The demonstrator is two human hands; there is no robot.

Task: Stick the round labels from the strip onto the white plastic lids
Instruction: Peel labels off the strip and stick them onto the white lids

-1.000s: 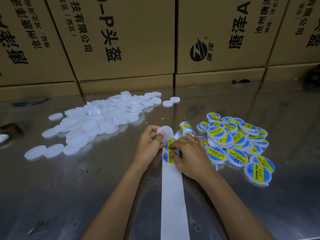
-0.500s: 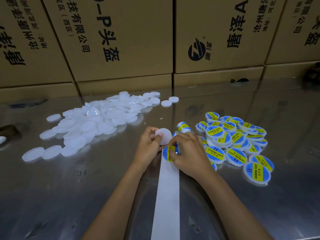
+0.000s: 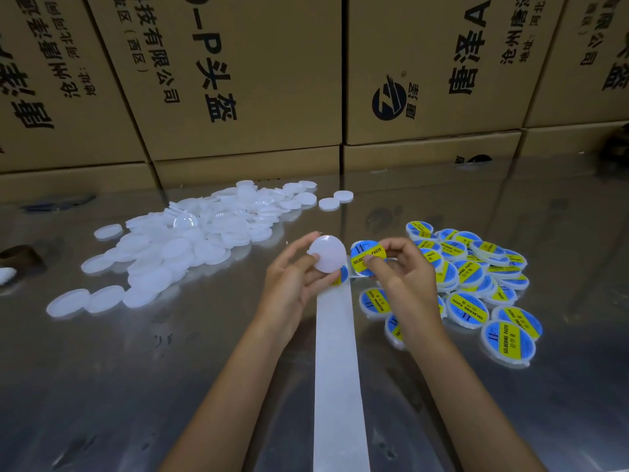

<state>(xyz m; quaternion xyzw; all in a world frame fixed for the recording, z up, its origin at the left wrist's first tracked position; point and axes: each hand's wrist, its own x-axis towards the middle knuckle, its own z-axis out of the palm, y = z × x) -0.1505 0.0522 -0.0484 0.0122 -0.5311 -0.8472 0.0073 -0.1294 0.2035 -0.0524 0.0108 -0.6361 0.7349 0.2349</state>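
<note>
White and blank, the plastic lid (image 3: 327, 256) sat mid-frame, pinched in the left hand (image 3: 295, 280); just right of it, the right hand (image 3: 403, 272) pinched a blue-and-yellow round label (image 3: 367, 257) above the strip (image 3: 337, 362).

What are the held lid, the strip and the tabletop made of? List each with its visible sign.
Held lid: seemingly translucent white plastic, matte; light glows through it.
Strip: probably waxy release paper, smooth and pale.
Tabletop: likely polished metal; it mirrors the cardboard boxes.
</note>
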